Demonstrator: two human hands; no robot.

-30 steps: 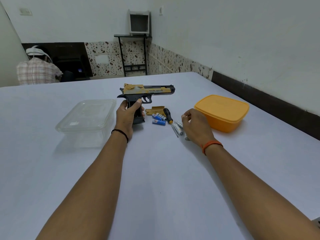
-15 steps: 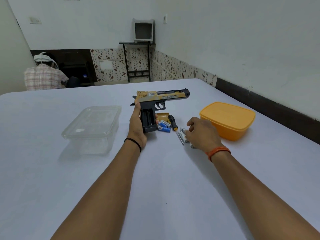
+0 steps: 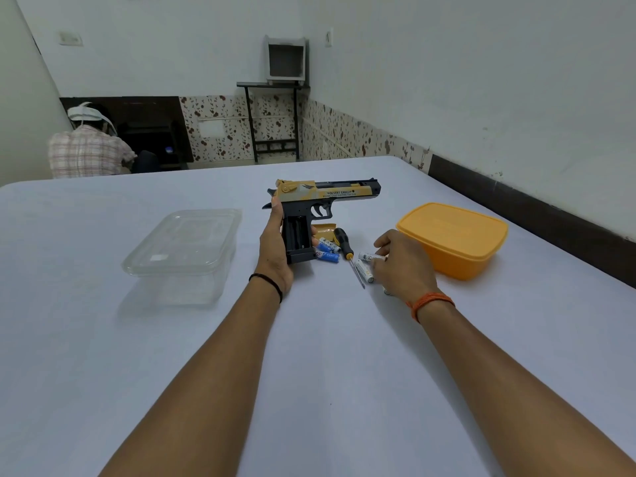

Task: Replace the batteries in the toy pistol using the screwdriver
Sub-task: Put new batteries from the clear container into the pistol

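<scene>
- Head view: left hand (image 3: 275, 249) is wrapped around the grip of the toy pistol (image 3: 323, 197), barrel pointing right, grip compartment open and looking empty.
- Side of the pistol reads "DESERT EAGLE"; the smaller line under it is too tiny to read.
- Right hand (image 3: 402, 263) pinches a white battery (image 3: 370, 257); another white one (image 3: 364, 271) lies just beside it.
- Two blue batteries (image 3: 328, 251) and the screwdriver (image 3: 346, 247) sit between the hands on the white table (image 3: 309, 373).
- Clear tub (image 3: 186, 249) on the left, orange lidded box (image 3: 454, 239) on the right.
</scene>
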